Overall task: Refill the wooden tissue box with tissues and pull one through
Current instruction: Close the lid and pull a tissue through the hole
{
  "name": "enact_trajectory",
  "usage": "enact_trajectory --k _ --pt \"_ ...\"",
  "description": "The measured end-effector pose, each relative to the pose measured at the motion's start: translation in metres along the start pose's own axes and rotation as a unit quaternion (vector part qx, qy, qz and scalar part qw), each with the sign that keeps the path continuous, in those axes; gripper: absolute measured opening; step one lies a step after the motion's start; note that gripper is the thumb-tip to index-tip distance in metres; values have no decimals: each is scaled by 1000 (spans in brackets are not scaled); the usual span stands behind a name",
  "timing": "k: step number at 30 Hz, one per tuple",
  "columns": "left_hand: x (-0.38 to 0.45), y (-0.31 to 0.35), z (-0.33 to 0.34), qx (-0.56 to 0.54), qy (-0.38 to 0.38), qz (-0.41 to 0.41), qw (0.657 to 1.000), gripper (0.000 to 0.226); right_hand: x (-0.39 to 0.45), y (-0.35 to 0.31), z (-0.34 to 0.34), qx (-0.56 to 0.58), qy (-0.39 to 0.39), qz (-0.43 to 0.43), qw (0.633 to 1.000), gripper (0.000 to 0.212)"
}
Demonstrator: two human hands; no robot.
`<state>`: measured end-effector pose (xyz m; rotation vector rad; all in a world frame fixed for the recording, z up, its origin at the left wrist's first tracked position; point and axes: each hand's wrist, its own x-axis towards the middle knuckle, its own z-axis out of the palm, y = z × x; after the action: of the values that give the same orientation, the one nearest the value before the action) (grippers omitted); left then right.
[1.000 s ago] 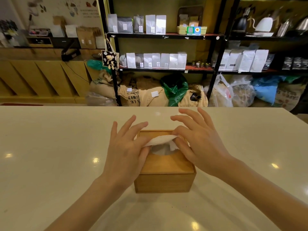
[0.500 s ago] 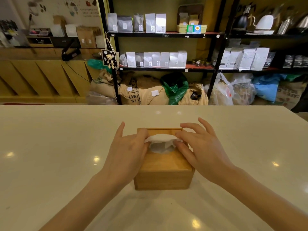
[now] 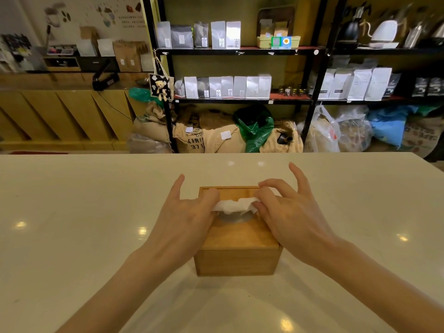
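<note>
1. Head view: the wooden box (image 3: pixel 236 246) is set on the pale counter (image 3: pixel 72 224), near the middle and close to the person, with its lid on and the slot facing up.
2. A white tissue (image 3: pixel 234 205) is seen drawn up through the slot, bunched and stretched sideways between the two hands.
3. The left hand (image 3: pixel 185 217) is laid against the left side of the box top; the tissue's left end is pinched by its thumb and inner fingers, while one finger is held straight, pointing away from the person.
4. The right hand (image 3: pixel 288 212) is placed over the right side of the lid; the tissue's right end is pinched between thumb and curled fingers, and the outer fingers are raised and spread above the counter.
5. Both forearms are brought in from the lower corners, and the box's left and right edges are partly hidden by the hands.
6. The slot itself is largely covered by the tissue; only a dark shadow is shown beneath it.
7. Beyond the counter, black shelves (image 3: pixel 240 50) are stocked with pale bags (image 3: pixel 225 34), and kettles (image 3: pixel 384 30) are kept at the upper right.
8. Burlap sacks (image 3: pixel 192 138) and a green plastic bag (image 3: pixel 254 128) are piled on the floor under the shelves, well apart from the box.
9. A wooden cabinet (image 3: pixel 60 116) is seen at the left.
</note>
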<state>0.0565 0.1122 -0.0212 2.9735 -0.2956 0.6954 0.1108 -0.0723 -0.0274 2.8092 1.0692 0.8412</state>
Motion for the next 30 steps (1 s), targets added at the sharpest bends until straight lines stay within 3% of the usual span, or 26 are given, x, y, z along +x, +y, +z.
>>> enact_trajectory --k 8,14,18,21,24,26,30 --pt "1 5 -3 46 37 30 998 16 3 -2 -11 17 -63 13 998 39" --pt "-1 -6 7 16 61 50 997 22 -2 -2 -4 48 -33 19 998 27" --pt "-4 -6 8 -92 13 37 995 26 -2 0 -14 141 -83 6 987 32" --pt "-4 -1 3 -176 7 -36 984 33 0 1 -10 152 -42 -3 988 38" --pt "-2 -4 4 -269 -18 -77 960 24 2 6 -6 159 -21 22 987 47" --pt "5 -11 2 -335 -38 -104 936 26 6 11 -7 243 -40 71 967 37" --pt "21 -27 -2 -420 -68 -140 894 26 9 14 -11 437 -57 154 884 21"
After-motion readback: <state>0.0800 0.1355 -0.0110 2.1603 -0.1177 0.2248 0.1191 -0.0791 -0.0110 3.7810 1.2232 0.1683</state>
